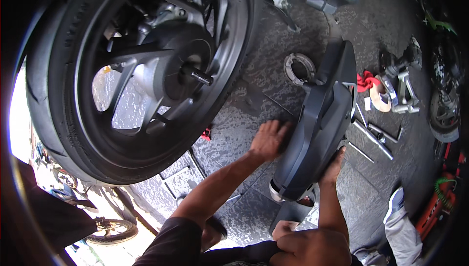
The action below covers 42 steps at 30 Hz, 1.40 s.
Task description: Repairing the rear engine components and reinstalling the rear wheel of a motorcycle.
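A long dark grey motorcycle exhaust muffler (312, 124) stands tilted in front of me, its narrow end pointing away. My right hand (333, 166) is closed around its lower right side; the fingers underneath are hidden. My left hand (270, 138) is at the muffler's left side, fingers apart and the far ones in its shadow; I cannot tell whether they touch it. At the upper left is a large motorcycle wheel (244, 36) with grey spokes and a black tyre. An axle end (200, 76) sticks out of its hub.
Brake shoes (299, 69) form a ring on the floor beyond the muffler. At right lie a red cloth (366, 81), a metal bracket (405, 92) and several wrenches (372, 139). A person's shoe (394, 203) and a red jack-like tool (435, 205) are at lower right.
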Each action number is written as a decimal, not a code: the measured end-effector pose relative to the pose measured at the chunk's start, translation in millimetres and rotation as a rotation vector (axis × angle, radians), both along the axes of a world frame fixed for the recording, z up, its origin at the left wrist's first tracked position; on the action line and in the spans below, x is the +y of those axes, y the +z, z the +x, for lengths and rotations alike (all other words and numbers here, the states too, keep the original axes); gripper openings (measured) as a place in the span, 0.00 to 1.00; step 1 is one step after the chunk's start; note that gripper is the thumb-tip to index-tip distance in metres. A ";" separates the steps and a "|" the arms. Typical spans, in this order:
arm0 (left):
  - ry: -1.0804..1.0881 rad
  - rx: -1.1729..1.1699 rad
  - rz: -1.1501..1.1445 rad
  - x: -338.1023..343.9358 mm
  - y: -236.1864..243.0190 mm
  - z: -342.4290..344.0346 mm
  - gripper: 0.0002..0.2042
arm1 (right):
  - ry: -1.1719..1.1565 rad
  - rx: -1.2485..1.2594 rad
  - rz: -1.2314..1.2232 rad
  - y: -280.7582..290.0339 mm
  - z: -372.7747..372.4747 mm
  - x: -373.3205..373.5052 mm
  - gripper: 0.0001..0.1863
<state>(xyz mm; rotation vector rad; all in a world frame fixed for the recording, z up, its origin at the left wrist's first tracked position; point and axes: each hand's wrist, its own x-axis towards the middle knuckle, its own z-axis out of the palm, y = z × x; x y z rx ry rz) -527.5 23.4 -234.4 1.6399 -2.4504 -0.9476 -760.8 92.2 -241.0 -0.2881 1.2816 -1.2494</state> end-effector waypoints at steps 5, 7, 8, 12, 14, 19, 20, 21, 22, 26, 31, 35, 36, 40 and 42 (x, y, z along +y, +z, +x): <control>-0.330 -0.170 -0.141 -22.6 -34.8 -20.4 0.30 | 0.020 0.019 -0.014 0.9 8.4 -1.2 0.45; -0.238 -0.069 -0.268 -19.9 -44.9 -19.4 0.25 | 0.003 -0.004 -0.005 -3.9 6.9 -0.6 0.44; -0.248 -0.043 -0.245 -19.0 -42.3 -20.5 0.23 | 0.003 0.010 -0.023 -4.6 4.6 0.4 0.42; -0.019 0.025 -0.377 3.5 -35.4 -4.9 0.13 | -0.116 0.193 0.035 -5.5 3.1 -4.1 0.38; 0.141 -0.044 -0.337 15.5 -33.3 10.0 0.13 | -0.168 0.392 0.040 8.9 -1.3 -14.9 0.36; 0.373 0.054 -0.503 24.9 -36.5 29.9 0.20 | -0.427 0.921 -0.187 69.9 9.4 -45.8 0.27; 0.842 0.549 -0.090 18.8 -12.4 26.3 0.18 | -0.253 0.884 -0.364 87.2 18.5 -48.7 0.23; 1.268 1.035 0.377 15.2 9.4 25.9 0.16 | -0.075 0.834 -0.539 107.2 33.2 -51.1 0.18; 1.298 1.582 0.408 14.4 20.0 30.5 0.16 | 0.005 0.779 -0.529 124.7 60.4 -55.5 0.14; 1.363 2.042 0.525 -0.8 103.5 19.1 0.16 | 0.505 1.026 -0.774 164.3 127.2 -76.9 0.17; 1.298 2.254 0.613 2.8 133.6 21.9 0.13 | 0.550 0.936 -0.766 170.7 154.1 -93.0 0.10; 1.152 2.127 0.598 10.0 127.5 31.9 0.18 | 0.608 0.819 -0.619 175.0 155.4 -99.4 0.08; 1.157 2.101 0.597 11.7 124.3 34.3 0.19 | 0.607 0.822 -0.619 177.6 155.2 -101.4 0.08; 1.130 2.040 0.559 14.6 127.3 37.6 0.18 | 0.697 0.676 -0.524 187.4 150.9 -117.3 0.11; 1.073 1.933 0.477 14.2 131.9 40.0 0.16 | 0.780 0.609 -0.431 201.0 153.1 -126.0 0.13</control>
